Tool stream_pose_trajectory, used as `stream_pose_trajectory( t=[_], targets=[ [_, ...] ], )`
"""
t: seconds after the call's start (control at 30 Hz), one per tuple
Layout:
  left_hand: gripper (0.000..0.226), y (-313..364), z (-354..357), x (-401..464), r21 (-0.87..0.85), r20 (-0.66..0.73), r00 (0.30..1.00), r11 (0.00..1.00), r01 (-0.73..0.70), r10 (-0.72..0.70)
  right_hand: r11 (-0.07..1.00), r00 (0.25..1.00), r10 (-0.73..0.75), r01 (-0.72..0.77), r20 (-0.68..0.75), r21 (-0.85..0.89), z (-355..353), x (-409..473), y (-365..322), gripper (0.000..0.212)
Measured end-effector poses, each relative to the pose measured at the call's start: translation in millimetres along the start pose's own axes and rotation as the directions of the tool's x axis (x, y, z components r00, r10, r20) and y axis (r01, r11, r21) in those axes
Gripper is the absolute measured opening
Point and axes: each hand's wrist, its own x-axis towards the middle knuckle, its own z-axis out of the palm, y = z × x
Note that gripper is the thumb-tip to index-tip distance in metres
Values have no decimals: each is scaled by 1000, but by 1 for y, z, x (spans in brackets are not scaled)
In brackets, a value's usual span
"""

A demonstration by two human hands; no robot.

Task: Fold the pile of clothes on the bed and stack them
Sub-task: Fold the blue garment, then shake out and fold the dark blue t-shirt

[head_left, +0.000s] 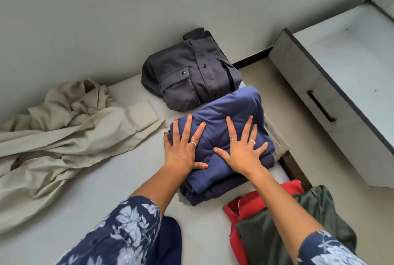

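Two hands press flat on one folded garment at the centre of the frame. The left hand (185, 149) lies with fingers spread wide on the left edge of the folded blue soft-knit garment (223, 128), its thumb tucked against the cloth; the right hand (243, 149) lies beside it, fingers fanned and straight, palm down on the top fold. Neither hand curls around anything. Three rings show: one on the left hand, two on the right.

The blue garment is a thick rectangular bundle with rounded, padded folds, and it tops a short stack; a darker navy layer and a pale edge show beneath it. Just above it in the frame, touching its far edge, sits one folded dark grey button-up shirt (191, 77) of a matte woven cloth, with two flapped chest pockets and small dark buttons.

At the left of the frame one beige crumpled garment (64, 132) sprawls unfolded in loose creases. At the lower right, one red garment (262, 200) lies under one olive green garment (298, 228), both flat.

All rest on the pale smooth bed sheet (106, 179). One white cabinet with a dark recessed handle (341, 98) stands at the right.
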Motion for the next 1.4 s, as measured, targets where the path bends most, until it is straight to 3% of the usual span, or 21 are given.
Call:
stream_pose_trajectory(
  t=[0.37, 0.57, 0.67, 0.8, 0.97, 1.03, 1.13, 1.27, 1.33, 1.4],
  targets=[
    [116, -14, 13, 7, -21, -86, 991, 995, -103, 100, 1000, 996, 21, -22, -88, -8, 11, 3, -1, 93],
    [92, -54, 24, -54, 3, -304, 923, 969, -245, 235, 1000, 997, 9, -8, -70, 15, -3, -27, -1, 86],
    [80, -99, 57, -110, -96, -307, 948, 988, -118, 83, 999, 991, -31, 32, -128, 13, -6, -54, 5, 81],
    [76, -161, 109, -192, -235, -110, 982, 964, 124, -153, 998, 969, -44, 51, -244, 23, 18, -105, -3, 75],
    [67, -200, 162, -275, -349, 142, 882, 811, 469, -448, 981, 911, -185, 195, -368, -11, 62, -164, -42, 67],
    [66, -204, 177, -294, -384, 200, 849, 758, 527, -488, 966, 930, -235, 254, -284, 34, 83, -183, -65, 68],
    [68, -199, 198, -309, -416, 222, 854, 747, 519, -470, 956, 958, -285, 283, 16, 80, 116, -217, -97, 63],
    [73, -185, 223, -322, -491, 177, 909, 767, 414, -377, 966, 917, -198, 242, 345, -87, 175, -268, -131, 70],
    [76, -180, 235, -326, -509, 136, 937, 789, 345, -322, 956, 915, -104, 200, 390, -214, 200, -284, -140, 81],
    [76, -177, 247, -330, -532, 113, 948, 788, 311, -298, 942, 949, -62, 158, 310, -295, 215, -290, -147, 84]
  ],
)
